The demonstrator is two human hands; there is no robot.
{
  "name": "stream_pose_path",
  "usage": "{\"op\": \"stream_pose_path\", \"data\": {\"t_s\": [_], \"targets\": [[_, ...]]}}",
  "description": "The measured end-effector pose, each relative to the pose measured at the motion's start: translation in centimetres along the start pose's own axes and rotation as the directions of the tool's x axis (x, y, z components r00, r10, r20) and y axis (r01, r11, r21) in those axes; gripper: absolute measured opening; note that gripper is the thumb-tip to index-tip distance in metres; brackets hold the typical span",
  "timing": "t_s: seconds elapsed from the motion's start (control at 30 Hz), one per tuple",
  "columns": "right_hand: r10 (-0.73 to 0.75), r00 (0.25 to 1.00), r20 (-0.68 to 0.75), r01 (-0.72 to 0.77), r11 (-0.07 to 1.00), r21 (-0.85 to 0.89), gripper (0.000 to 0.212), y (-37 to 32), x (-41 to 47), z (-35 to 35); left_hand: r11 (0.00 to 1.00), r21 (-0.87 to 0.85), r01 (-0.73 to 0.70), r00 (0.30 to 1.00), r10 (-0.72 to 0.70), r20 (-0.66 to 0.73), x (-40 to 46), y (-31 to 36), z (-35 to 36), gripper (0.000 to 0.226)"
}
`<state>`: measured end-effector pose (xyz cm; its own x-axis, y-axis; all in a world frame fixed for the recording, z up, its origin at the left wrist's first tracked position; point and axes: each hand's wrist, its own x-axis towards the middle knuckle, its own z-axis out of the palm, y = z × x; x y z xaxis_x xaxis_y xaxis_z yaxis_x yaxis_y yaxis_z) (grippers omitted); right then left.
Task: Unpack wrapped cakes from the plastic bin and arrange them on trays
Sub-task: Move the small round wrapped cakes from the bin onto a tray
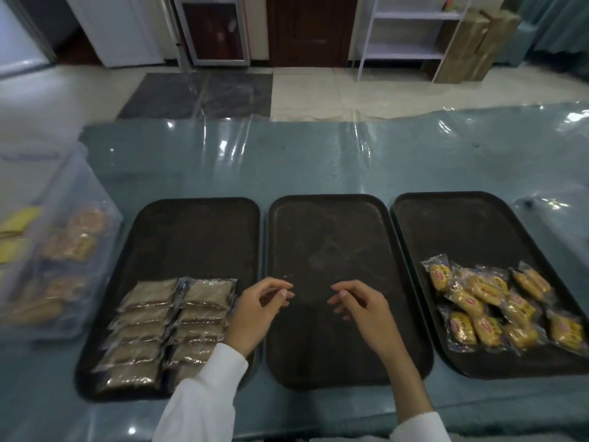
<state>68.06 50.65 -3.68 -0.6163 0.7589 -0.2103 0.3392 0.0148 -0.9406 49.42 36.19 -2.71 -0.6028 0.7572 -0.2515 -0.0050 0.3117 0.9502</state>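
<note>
Three dark trays lie side by side on the table. The left tray (197,231) carries two neat columns of brown wrapped cakes (165,330) at its near end. Nothing lies on the middle tray (328,237). On the right tray (471,231) sits a loose heap of yellow wrapped cakes (497,304). A clear plastic bin (47,250) at the far left holds more wrapped cakes. My left hand (258,311) and my right hand (363,307) hover over the near part of the middle tray, fingers loosely curled, holding nothing.
The table (318,161) has a teal top under a shiny clear plastic sheet. Beyond its far edge are a tiled floor, a dark mat (197,94), a white shelf rack (411,33) and stacked cardboard boxes (471,46).
</note>
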Motion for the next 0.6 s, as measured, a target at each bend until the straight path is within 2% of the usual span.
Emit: {"op": "stream_pose_path", "data": {"t_s": [0.27, 0.6], "targets": [[-0.036, 0.994, 0.106, 0.030, 0.997, 0.066, 0.021, -1.6, 0.4, 4.0, 1.000, 0.003, -0.001, 0.993, 0.002, -0.119, -2.5, 0.9, -4.3, 0.015], [-0.149, 0.957, 0.248, 0.141, 0.989, 0.049, 0.019, -6.9, 1.6, 12.4, 0.995, 0.051, -0.083, 0.964, 0.093, -0.250, -4.8, 1.1, -13.3, 0.014]]}}
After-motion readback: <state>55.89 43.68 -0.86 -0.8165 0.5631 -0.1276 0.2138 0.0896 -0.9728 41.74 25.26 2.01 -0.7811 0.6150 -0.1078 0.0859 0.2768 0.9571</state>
